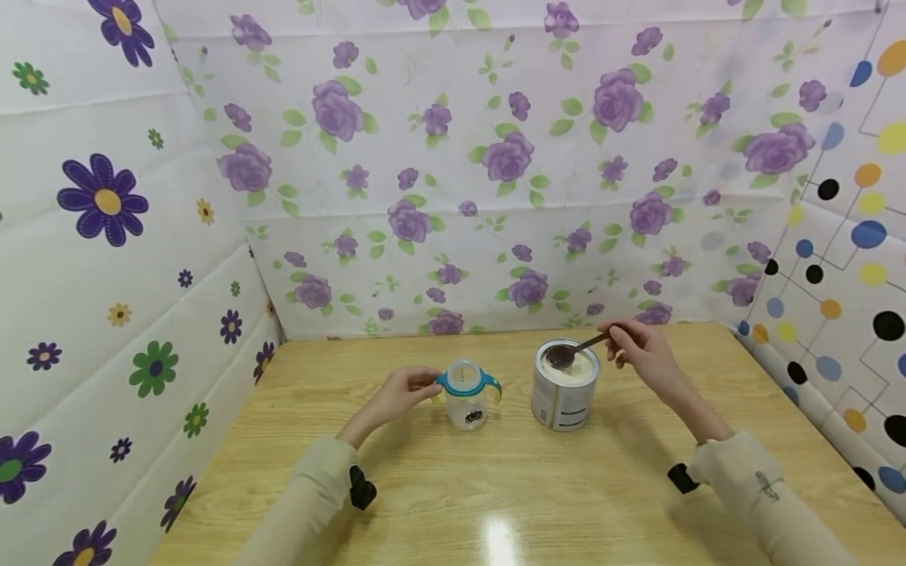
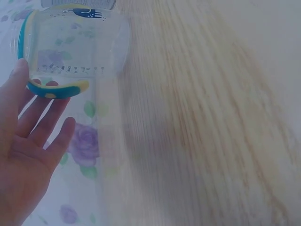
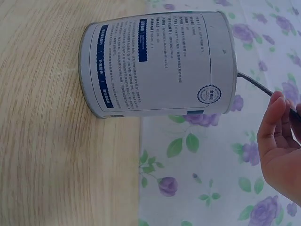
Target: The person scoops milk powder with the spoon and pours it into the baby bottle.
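Note:
On the table stands a clear baby cup (image 1: 465, 407) with a blue collar and two blue-and-yellow handles. My left hand (image 1: 396, 395) is at its left handle (image 2: 55, 90), the thumb on the collar and the fingers behind the handle in the left wrist view. To the right of the cup is a round milk powder tin (image 1: 564, 402) with its top off, pale powder (image 1: 583, 369) near the rim. My right hand (image 1: 646, 358) pinches the end of a dark brown spoon (image 1: 594, 341), whose bowl is over the powder inside the tin's mouth.
The light wooden table (image 1: 453, 487) meets a white cloth (image 1: 425, 259) with purple roses at the back. Patterned cloths hang at the left and right sides. A black strap mount (image 1: 362, 489) shows at the left wrist, another (image 1: 683, 478) at the right.

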Action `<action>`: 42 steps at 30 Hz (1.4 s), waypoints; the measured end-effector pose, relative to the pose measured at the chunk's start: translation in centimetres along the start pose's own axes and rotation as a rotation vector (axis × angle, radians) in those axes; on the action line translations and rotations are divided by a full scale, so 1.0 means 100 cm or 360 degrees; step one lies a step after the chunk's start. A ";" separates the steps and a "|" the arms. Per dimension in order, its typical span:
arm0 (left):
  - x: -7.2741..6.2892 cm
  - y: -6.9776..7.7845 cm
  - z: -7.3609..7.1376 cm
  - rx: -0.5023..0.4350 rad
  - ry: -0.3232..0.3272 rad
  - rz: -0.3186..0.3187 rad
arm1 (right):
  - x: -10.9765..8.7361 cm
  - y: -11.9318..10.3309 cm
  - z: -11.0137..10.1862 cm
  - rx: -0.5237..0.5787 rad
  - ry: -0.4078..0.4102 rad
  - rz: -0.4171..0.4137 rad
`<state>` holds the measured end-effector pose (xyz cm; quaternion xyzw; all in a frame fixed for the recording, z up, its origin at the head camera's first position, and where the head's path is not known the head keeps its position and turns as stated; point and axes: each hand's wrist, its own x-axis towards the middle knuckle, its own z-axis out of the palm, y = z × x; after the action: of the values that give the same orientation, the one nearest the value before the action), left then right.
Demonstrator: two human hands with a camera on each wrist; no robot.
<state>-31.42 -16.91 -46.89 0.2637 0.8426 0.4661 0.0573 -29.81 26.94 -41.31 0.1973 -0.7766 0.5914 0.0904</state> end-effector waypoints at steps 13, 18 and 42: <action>-0.006 0.033 -0.004 -0.0027 -0.0026 -0.0003 | -0.011 -0.044 0.026 -0.0479 0.0149 -0.0387; -0.009 0.041 -0.004 -0.0005 0.0005 0.0011 | -0.011 -0.044 0.029 -0.0467 0.0161 -0.0423; 0.000 0.007 0.001 -0.0032 0.0057 0.0044 | -0.011 -0.040 0.042 -0.0240 0.0166 -0.0133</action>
<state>-31.13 -16.50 -46.40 0.2664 0.8349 0.4801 0.0384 -26.77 22.31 -39.41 0.1911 -0.8042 0.5365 0.1698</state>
